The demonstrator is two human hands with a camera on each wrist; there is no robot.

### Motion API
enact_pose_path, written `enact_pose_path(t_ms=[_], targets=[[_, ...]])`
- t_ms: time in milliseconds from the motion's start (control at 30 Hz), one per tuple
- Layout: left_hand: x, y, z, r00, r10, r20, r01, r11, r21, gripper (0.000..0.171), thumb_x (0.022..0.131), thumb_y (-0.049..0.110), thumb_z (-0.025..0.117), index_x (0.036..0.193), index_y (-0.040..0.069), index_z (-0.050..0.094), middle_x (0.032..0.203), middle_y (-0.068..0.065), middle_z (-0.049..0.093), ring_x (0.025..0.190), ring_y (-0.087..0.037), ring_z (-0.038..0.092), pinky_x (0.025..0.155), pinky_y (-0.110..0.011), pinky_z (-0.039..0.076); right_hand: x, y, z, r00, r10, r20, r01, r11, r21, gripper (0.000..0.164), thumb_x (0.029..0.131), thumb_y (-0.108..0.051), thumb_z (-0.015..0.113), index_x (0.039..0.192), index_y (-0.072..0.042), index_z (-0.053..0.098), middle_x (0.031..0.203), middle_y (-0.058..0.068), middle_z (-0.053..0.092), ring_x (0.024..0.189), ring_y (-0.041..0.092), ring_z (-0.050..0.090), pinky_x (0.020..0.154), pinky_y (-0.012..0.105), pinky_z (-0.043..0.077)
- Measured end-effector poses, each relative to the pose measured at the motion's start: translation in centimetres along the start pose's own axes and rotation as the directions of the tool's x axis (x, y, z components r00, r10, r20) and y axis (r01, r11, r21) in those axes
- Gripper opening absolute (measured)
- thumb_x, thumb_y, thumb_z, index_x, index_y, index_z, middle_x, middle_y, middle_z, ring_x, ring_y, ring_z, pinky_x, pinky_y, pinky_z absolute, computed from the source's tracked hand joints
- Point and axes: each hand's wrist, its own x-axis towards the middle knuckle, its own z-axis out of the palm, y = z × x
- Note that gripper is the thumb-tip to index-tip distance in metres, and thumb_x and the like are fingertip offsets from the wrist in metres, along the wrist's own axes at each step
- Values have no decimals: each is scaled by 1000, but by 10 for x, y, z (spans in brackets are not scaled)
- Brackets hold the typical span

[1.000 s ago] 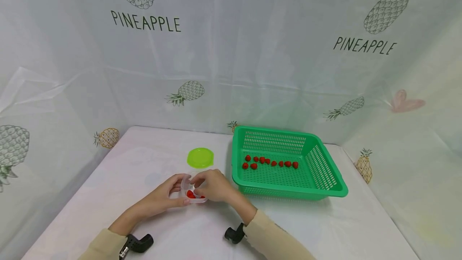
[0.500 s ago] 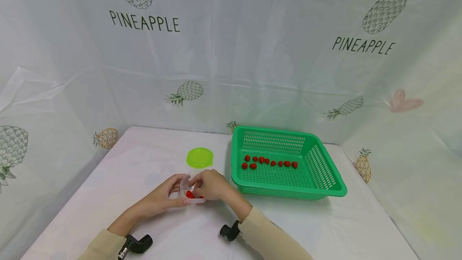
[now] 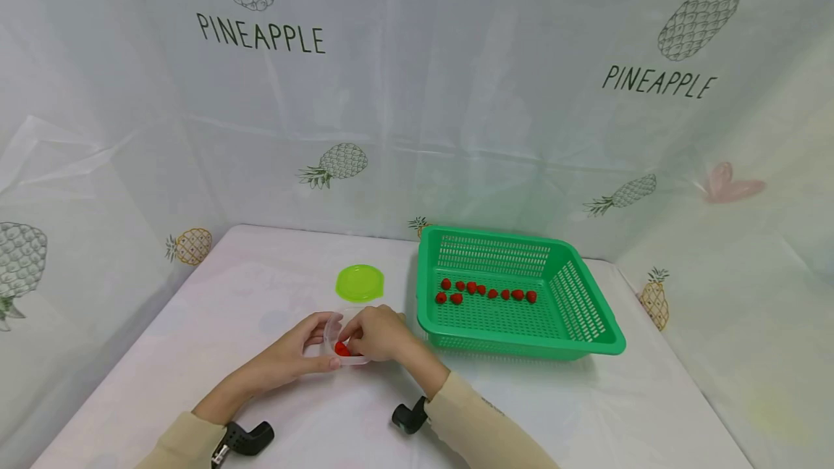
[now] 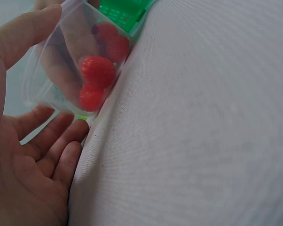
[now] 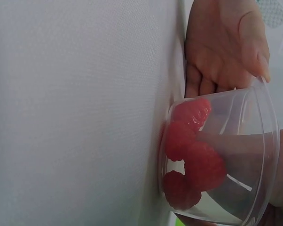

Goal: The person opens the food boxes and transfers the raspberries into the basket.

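A small clear plastic tub [image 3: 355, 362] rests on the table with several raspberries [image 5: 180, 190] in its bottom. My left hand [image 3: 289, 357] holds it from the left, thumb at the rim and fingers round the far side. Into the tub reaches my right hand [image 3: 383, 333], fingers bent downward. Through the clear wall in the right wrist view, one raspberry [image 5: 205, 165] lies between its fingertips, which appear to pinch it. In the left wrist view those fingers also show behind the wall, against the raspberries [image 4: 98, 71].
A green slotted basket [image 3: 521, 345] stands right of the tub, with several raspberries [image 3: 491, 294] in rows on its floor. Behind the tub lies a round lime-green lid [image 3: 360, 283]. A pineapple-printed sheet [image 3: 482, 93] hangs behind the table.
My right hand has shifted slightly left and deeper over the tub, covering more of the raspberries. The left hand and the tub stay put.
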Motion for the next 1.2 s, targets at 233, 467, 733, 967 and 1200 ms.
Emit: enact_pose_path(t_ms=[233, 467, 733, 967, 1200], targets=[[0, 0, 0, 1000, 15, 8, -15, 1000, 1, 83, 96, 27, 81, 161, 7, 34, 166, -17, 38, 151, -42, 38, 109, -16, 42, -1, 1, -1, 1000, -15, 7, 15, 999, 47, 17, 94, -12, 77, 101, -24, 86, 87, -14, 75, 81, 6, 55, 72, 28, 42], [0, 0, 1, 1000, 12, 1, -12, 1000, 4, 82, 95, 28, 82, 161, 9, 35, 166, -15, 39, 152, -42, 38, 112, -20, 41, 0, 3, -1, 999, -40, 19, 38, 995, 94, 16, 94, -14, 80, 106, -22, 86, 85, -14, 75, 77, 3, 56, 66, 22, 43], [0, 0, 0, 1000, 18, 7, -18, 1000, -3, 83, 96, 27, 81, 161, 7, 34, 165, -17, 39, 151, -40, 39, 110, -18, 42, 0, 4, -2, 998, -66, 23, 66, 998, -12, 14, 95, -22, 80, 105, -29, 87, 90, -19, 77, 88, 5, 56, 75, 32, 41], [0, -1, 0, 999, 30, 12, -30, 999, -13, 83, 96, 25, 81, 161, 6, 33, 165, -17, 39, 151, -41, 39, 108, -13, 40, 3, 8, 0, 995, -101, 24, 101, 995, -12, 13, 94, -23, 80, 102, -32, 85, 80, -24, 71, 87, 0, 59, 75, 29, 43], [-1, 0, 0, 999, 38, 13, -38, 999, -17, 82, 96, 25, 81, 160, 6, 34, 165, -16, 39, 151, -41, 39, 108, -14, 41, 4, 9, -1, 991, -129, 30, 124, 983, 136, 10, 91, -15, 82, 97, -23, 85, 77, -18, 72, 76, -4, 58, 66, 18, 48]])
